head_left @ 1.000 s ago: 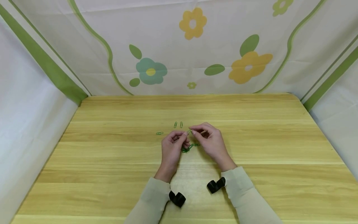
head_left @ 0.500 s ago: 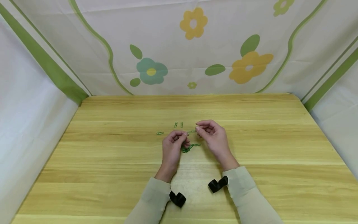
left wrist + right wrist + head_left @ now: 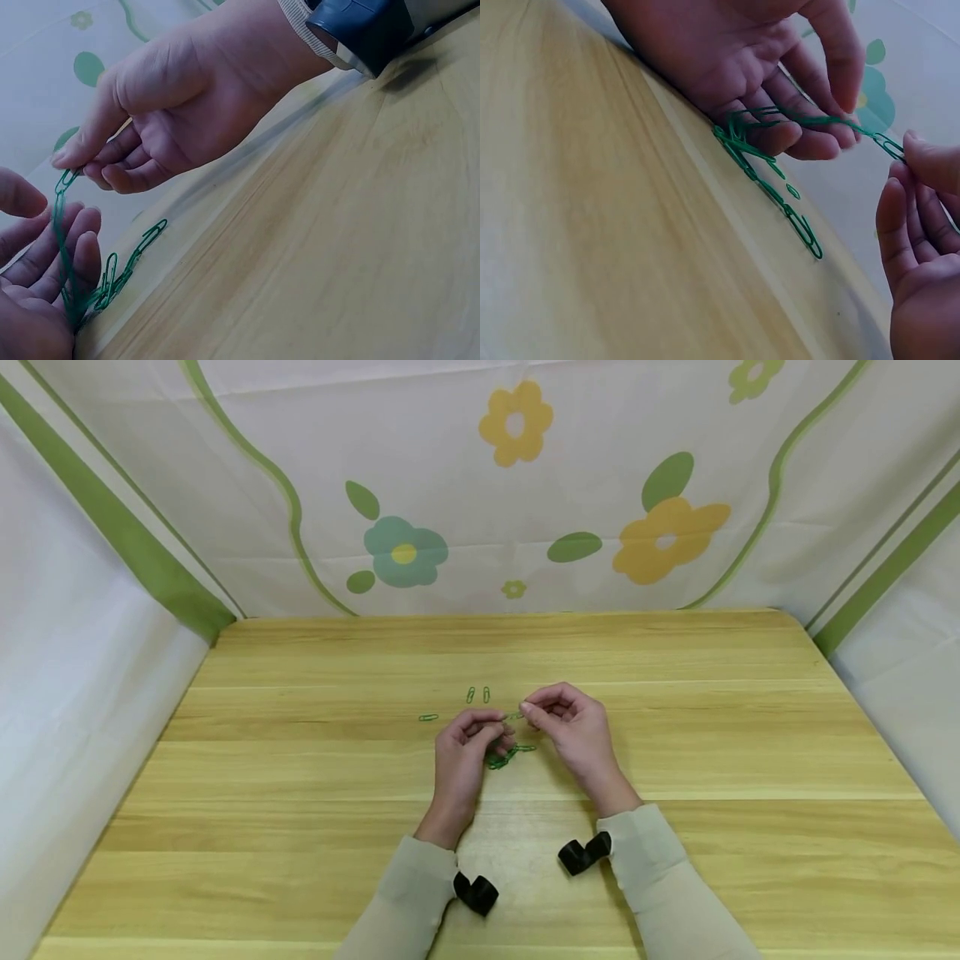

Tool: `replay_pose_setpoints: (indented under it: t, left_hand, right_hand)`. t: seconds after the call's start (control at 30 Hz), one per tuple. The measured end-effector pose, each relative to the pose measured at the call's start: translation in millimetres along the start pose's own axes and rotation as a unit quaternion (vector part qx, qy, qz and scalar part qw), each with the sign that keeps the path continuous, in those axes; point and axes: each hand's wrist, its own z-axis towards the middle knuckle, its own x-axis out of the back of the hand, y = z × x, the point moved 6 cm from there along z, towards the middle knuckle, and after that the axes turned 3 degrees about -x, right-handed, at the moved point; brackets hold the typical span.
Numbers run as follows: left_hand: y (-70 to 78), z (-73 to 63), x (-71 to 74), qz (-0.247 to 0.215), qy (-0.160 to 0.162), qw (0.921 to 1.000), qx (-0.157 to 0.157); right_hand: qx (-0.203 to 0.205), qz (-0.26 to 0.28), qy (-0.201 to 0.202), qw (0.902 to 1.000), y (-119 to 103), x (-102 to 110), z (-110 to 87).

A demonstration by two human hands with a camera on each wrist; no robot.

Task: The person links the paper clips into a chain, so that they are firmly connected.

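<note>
Green paper clips are linked into a chain [image 3: 514, 716] that spans the gap between the two hands. My right hand [image 3: 573, 722] pinches the clip at its end [image 3: 889, 145] between thumb and forefinger. Across the loosely bent fingers of my left hand [image 3: 463, 760] runs the chain; in the left wrist view that thumb stands apart from it. The rest of the chain [image 3: 769, 189] hangs down past the left hand and lies on the table, partly hidden behind the fingers in the head view.
Two loose paper clips, one left [image 3: 470, 695] and one right [image 3: 486, 694], lie beyond the hands. Another paper clip [image 3: 428, 717] lies left of the left hand. The wooden table [image 3: 300, 827] meets a flower-printed cloth [image 3: 465, 468] at the back.
My right hand has moved right from the left one, drawing the chain out between them. The left thumb and forefinger, earlier pinching the chain, have parted.
</note>
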Motion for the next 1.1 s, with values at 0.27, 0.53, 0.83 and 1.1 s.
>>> replay_pose_setpoints:
  t: [0.27,0.53,0.83,1.1]
  left_hand:
    - [0.1,-1.2,-2.3,0.042,-0.021,0.9989,-0.006]
    - [-1.1,-1.2,-4.1,0.077,-0.028,0.9965,-0.016]
    - [-1.6,0.0,0.0,0.040,0.004,0.9992,-0.008]
    - [1.2,-0.1,11.9,-0.048,0.078,0.9957,-0.017]
  right_hand:
    - [-0.003,-0.022,-0.021,0.9995,0.7,-2.2,-1.8]
    - [-0.010,-0.028,-0.027,0.9992,1.9,-3.1,-1.7]
    - [-0.046,-0.064,0.025,0.9966,4.6,1.9,7.4]
    - [-0.084,-0.181,-0.019,0.9797,3.1,-8.8,32.6]
